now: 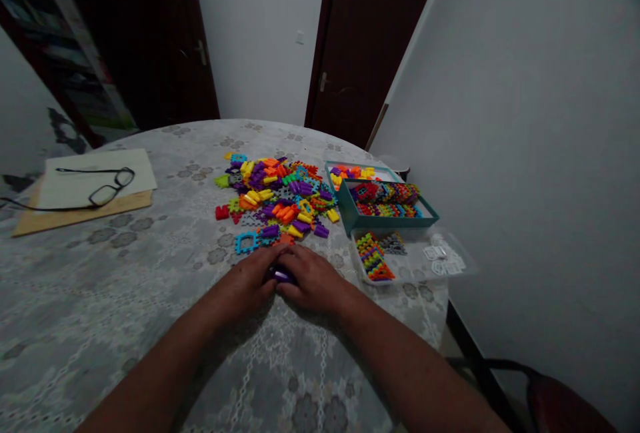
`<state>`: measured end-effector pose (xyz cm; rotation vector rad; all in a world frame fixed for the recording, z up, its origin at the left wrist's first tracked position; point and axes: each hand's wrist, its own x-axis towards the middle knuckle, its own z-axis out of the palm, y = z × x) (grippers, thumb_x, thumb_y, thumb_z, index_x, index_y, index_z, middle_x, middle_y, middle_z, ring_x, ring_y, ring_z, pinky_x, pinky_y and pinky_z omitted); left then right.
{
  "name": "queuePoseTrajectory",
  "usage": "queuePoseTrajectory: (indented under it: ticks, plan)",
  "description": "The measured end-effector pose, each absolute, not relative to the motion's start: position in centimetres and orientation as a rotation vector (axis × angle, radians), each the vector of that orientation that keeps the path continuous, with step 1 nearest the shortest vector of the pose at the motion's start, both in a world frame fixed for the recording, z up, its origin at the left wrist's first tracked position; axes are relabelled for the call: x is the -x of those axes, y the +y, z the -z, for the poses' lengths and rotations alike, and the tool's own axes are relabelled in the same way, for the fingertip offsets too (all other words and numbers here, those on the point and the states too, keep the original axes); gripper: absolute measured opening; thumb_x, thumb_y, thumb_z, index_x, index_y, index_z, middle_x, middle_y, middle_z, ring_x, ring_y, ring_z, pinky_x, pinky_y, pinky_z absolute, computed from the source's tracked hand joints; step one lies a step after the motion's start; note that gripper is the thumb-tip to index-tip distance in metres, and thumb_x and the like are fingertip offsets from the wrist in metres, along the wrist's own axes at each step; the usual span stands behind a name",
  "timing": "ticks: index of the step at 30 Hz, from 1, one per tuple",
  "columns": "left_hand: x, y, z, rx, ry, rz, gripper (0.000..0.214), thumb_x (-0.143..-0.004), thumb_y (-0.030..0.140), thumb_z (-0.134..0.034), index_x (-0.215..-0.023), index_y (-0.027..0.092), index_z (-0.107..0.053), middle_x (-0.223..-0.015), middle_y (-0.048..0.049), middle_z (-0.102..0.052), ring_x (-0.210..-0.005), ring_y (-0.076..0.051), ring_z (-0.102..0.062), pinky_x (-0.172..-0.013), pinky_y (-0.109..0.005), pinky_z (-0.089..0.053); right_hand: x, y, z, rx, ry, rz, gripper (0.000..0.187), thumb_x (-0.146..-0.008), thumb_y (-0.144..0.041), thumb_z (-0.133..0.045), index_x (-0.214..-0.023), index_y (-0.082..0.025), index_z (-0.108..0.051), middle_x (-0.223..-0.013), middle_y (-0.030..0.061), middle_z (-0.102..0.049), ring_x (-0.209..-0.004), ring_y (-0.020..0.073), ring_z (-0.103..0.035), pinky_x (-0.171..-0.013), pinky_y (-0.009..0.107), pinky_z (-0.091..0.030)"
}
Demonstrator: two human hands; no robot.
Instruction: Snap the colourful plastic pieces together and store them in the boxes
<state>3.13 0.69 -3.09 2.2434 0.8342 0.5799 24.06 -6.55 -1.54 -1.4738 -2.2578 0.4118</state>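
Note:
My left hand (pixel 256 278) and my right hand (pixel 311 278) meet at the near side of a heap of colourful plastic building pieces (pixel 280 193). Between them, both sets of fingers are closed on a purple plastic building piece (pixel 284 276), which is mostly covered. Just beyond my left hand lies a blue square frame piece (pixel 247 242). An orange piece (pixel 287 238) shows right behind the fingertips. The heap mixes toothed flat pieces with short purple, yellow and orange ones.
To the right stand a teal box (pixel 395 222) with rows of sorted pieces, a shallow tray (pixel 390 172) behind it, and a clear plastic container (pixel 415 270) in front. Eyeglasses (pixel 107 192) rest on paper (pixel 65 180) at the left. A patterned cloth (pixel 150 300) covers the round table.

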Motion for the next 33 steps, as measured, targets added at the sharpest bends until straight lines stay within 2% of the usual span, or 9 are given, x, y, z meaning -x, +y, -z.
queuePoseTrajectory:
  ticks: [4, 8, 10, 13, 16, 21, 24, 28, 33]
  plan:
    - [-3.3, 0.5, 2.3, -2.25, 0.872, -0.578, 0.068, -0.087, 0.021, -0.056, -0.154, 0.025, -0.063, -0.156, -0.0116, -0.069, -0.141, -0.033, -0.067, -0.126, -0.053, -0.048, -22.2, -7.1, 1.8, 1.706, -2.257, -0.266, 0.049, -0.101, -0.03, -0.065, -0.149, -0.026, -0.057, -0.145, 0.0135, -0.06, -0.126, 0.0295, -0.063, -0.103, 0.044, -0.058]
    - [-3.0, 0.8, 1.4, -2.265, 0.949, -0.622, 0.051, -0.089, 0.026, -0.054, -0.135, 0.023, -0.076, -0.137, -0.011, -0.08, -0.124, -0.032, -0.076, -0.117, -0.048, -0.055, -21.0, -7.6, 1.6, 1.871, -2.262, -0.169, 0.049, -0.097, -0.027, -0.066, -0.145, -0.023, -0.056, -0.133, 0.015, -0.063, -0.112, 0.0309, -0.067, -0.092, 0.045, -0.061]
    - [-2.2, 1.4, 1.0, -2.221, 1.092, -0.737, 0.043, -0.093, 0.032, -0.052, -0.125, 0.022, -0.079, -0.123, -0.0105, -0.084, -0.113, -0.031, -0.079, -0.111, -0.046, -0.058, -20.8, -7.6, 1.6, 1.912, -2.263, -0.162, 0.043, -0.098, -0.028, -0.066, -0.14, -0.023, -0.059, -0.131, 0.0148, -0.063, -0.105, 0.0296, -0.069, -0.087, 0.043, -0.062]
    - [-0.5, 2.7, 1.0, -2.028, 1.4, -0.968, 0.04, -0.097, 0.034, -0.049, -0.123, 0.023, -0.077, -0.113, -0.0078, -0.085, -0.102, -0.028, -0.079, -0.1, -0.04, -0.06, -20.7, -7.5, 1.8, 1.951, -2.254, -0.138, 0.035, -0.103, -0.027, -0.06, -0.138, -0.025, -0.06, -0.13, 0.0133, -0.063, -0.093, 0.0251, -0.071, -0.078, 0.038, -0.061]
    - [0.9, 4.1, 1.8, -1.862, 1.575, -1.083, 0.039, -0.096, 0.034, -0.051, -0.124, 0.024, -0.076, -0.112, -0.0061, -0.084, -0.104, -0.027, -0.078, -0.097, -0.038, -0.059, -21.0, -7.2, 2.4, 1.91, -2.243, -0.138, 0.036, -0.104, -0.026, -0.058, -0.139, -0.026, -0.061, -0.131, 0.0131, -0.064, -0.093, 0.0241, -0.071, -0.079, 0.036, -0.059]
    - [1.1, 5.3, 3.4, -1.795, 1.641, -1.094, 0.036, -0.092, 0.037, -0.056, -0.115, 0.022, -0.08, -0.109, -0.0078, -0.084, -0.102, -0.028, -0.077, -0.095, -0.037, -0.058, -22.5, -6.7, 2.8, 1.744, -1.898, -0.318, 0.033, -0.096, -0.014, -0.059, -0.126, -0.021, -0.066, -0.121, 0.0098, -0.07, -0.108, 0.0239, -0.069, -0.098, 0.036, -0.055]
    - [0.8, 5.3, 3.7, -1.787, 1.607, -1.109, 0.038, -0.091, 0.033, -0.054, -0.116, 0.021, -0.08, -0.109, -0.0084, -0.084, -0.106, -0.028, -0.077, -0.096, -0.037, -0.057, -22.8, -6.9, 2.4, 1.608, -1.817, -0.46, 0.023, -0.101, -0.023, -0.062, -0.123, -0.023, -0.067, -0.111, 0.0057, -0.073, -0.104, 0.0223, -0.069, -0.098, 0.035, -0.054]
    - [0.6, 5.1, 3.6, -1.784, 1.625, -1.086, 0.038, -0.092, 0.033, -0.055, -0.118, 0.02, -0.08, -0.112, -0.0089, -0.084, -0.105, -0.027, -0.077, -0.097, -0.037, -0.056, -21.2, -8.0, 1.9, 1.51, -2.106, -0.444, 0.029, -0.105, -0.036, -0.065, -0.132, -0.026, -0.069, -0.126, 0.0084, -0.07, -0.108, 0.0232, -0.068, -0.096, 0.035, -0.054]
    - [0.1, 5.1, 3.5, -1.921, 1.665, -0.953, 0.037, -0.097, 0.032, -0.054, -0.122, 0.022, -0.079, -0.115, -0.0077, -0.084, -0.105, -0.026, -0.077, -0.098, -0.034, -0.056, -18.6, -8.7, 1.7, 1.743, -2.331, -0.348, 0.032, -0.105, -0.043, -0.065, -0.134, -0.028, -0.07, -0.139, 0.0108, -0.061, -0.098, 0.0223, -0.069, -0.087, 0.035, -0.055]
